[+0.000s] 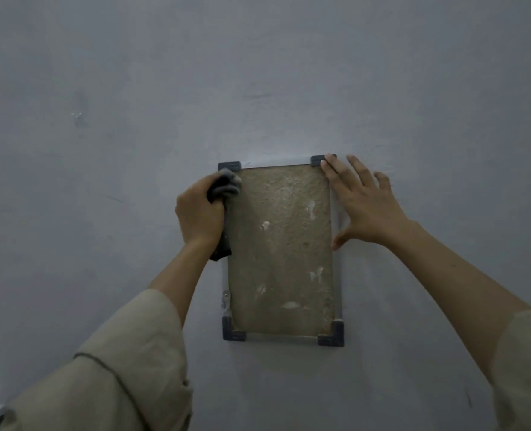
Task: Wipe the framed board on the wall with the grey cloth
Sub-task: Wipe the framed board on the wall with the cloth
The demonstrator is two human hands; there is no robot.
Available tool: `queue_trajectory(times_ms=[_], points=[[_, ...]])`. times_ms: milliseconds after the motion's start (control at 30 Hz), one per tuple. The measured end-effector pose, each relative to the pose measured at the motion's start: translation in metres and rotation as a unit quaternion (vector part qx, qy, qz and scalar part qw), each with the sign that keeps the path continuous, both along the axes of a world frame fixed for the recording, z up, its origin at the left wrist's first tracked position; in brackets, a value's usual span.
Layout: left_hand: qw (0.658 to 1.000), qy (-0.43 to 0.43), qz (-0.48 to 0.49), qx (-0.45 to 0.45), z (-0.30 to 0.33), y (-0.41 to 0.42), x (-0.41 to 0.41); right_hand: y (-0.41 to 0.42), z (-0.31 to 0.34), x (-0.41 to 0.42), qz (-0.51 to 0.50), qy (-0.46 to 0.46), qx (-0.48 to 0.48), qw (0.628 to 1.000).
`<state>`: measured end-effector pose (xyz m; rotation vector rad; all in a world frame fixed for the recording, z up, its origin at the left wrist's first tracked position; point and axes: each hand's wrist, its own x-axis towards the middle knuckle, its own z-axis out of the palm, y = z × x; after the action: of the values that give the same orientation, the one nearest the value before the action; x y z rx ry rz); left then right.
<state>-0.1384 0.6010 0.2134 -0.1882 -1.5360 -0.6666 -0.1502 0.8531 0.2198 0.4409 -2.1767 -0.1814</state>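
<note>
A tall, narrow framed board (281, 250) hangs on a plain grey wall (133, 104), slightly below and right of the centre of the view. Its panel is a rough tan surface with several pale patches, edged by a thin light frame with dark corner caps (233, 334) at all four corners. The left hand (199, 209) is closed in a fist around the grey cloth (223, 188), its fingers wrapped tight on the bunched fabric; the wad is pressed against the board's upper left corner, just under the dark cap there, and a loose tail of the cloth hangs down along the left frame edge past the wrist. The right hand (363, 203) lies flat and spread wide against the board's upper right edge, holding nothing: the fingertips (329, 160) reach the top right corner cap, the other fingers fan onto the wall beside the frame, and the thumb touches the right frame edge lower down. Both forearms rise from the bottom of the view in loose beige sleeves (127, 362). A small metal fitting (226, 298) sits on the lower left frame edge, perhaps a bracket, though it is too blurred to be sure
</note>
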Motion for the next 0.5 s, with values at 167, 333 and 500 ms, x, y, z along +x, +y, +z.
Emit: queue_trajectory(times_ms=[167, 333, 500], points=[[0.987, -0.062, -0.006, -0.15, -0.014, 0.0, 0.002, -0.001, 0.0, 0.002, 0.005, -0.006, -0.006, 1.0], [0.999, -0.028, 0.006, -0.015, -0.003, -0.01, 0.003, -0.002, 0.0, 0.003, 0.007, -0.012, -0.011, 1.0], [0.987, -0.084, -0.026, -0.135, -0.017, 0.001, 0.001, -0.003, -0.001, 0.004, 0.007, -0.013, -0.016, 1.0]])
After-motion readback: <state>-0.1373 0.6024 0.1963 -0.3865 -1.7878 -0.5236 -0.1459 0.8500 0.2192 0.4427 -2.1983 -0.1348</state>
